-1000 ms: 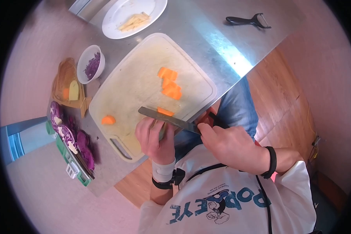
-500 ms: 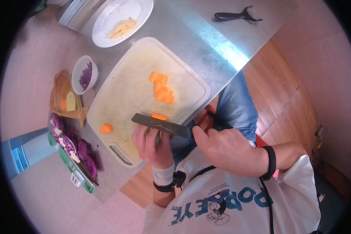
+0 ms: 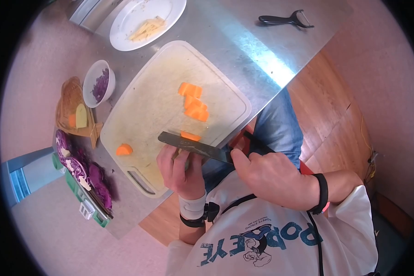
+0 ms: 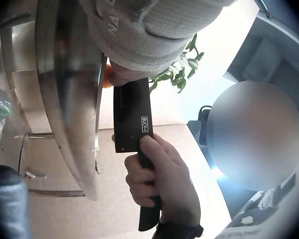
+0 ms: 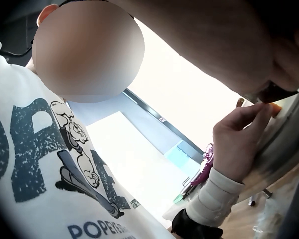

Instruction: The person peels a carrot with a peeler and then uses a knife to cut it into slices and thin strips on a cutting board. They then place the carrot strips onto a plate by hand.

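In the head view my right hand [image 3: 273, 175] grips the handle of a dark, broad-bladed kitchen knife [image 3: 193, 146]. Its blade lies across the near part of a white cutting board [image 3: 147, 101], right at the fingers of my left hand [image 3: 181, 175]. Those fingers are bent around a carrot piece, mostly hidden by hand and blade; some orange [image 5: 276, 109] shows at the fingertips in the right wrist view. Just beyond the blade lies a carrot slice [image 3: 190, 135]. Several flat carrot slices [image 3: 196, 110] overlap farther up the board, and a carrot chunk [image 3: 123, 149] sits at the left.
A white plate [image 3: 124, 39] with pale strips and a black peeler [image 3: 285, 20] lie at the back. Left of the board are a bowl [image 3: 88, 87] of shredded purple cabbage, a wooden basket [image 3: 69, 96], cut purple cabbage [image 3: 96, 177] and a green-edged slicer [image 3: 76, 186]. The table edge runs close by.
The head view has shifted slightly. The knife stays beside the left fingers, its blade showing more of its flat face than a second ago. The slices keep their places on the board.
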### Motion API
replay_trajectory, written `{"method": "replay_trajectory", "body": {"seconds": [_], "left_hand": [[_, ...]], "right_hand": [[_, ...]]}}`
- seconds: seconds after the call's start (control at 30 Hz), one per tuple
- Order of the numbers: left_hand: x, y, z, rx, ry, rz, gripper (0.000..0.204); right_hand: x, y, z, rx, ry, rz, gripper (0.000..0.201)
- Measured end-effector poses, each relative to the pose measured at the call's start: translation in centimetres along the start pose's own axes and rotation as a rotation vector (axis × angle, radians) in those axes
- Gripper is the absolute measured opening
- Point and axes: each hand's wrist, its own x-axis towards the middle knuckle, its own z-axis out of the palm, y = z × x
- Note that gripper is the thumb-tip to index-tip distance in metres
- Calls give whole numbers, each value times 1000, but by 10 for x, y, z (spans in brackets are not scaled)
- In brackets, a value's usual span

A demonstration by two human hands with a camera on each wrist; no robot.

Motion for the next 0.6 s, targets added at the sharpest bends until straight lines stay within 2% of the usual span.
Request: {"method": "replay_trajectory", "body": {"seconds": [0.07,0.13,0.27,0.33,0.6], "left_hand": [[0,0,0,-4,-1,-8,35],[1,2,0,-6,-2,-19,34],[1,0,-4,2,-26,-13,35],[1,-2,-5,8,-52,-3,38],[3,0,-2,9,-25,3,35]], "right_hand": [[0,-1,-2,-7,-11,2,19],[1,-3,-5,71,-120,57,28],[5,1,-3,20,5,-24,21],[2,4,-6,151,-155,49,31],[13,1,-5,167,-125,47,26]]}}
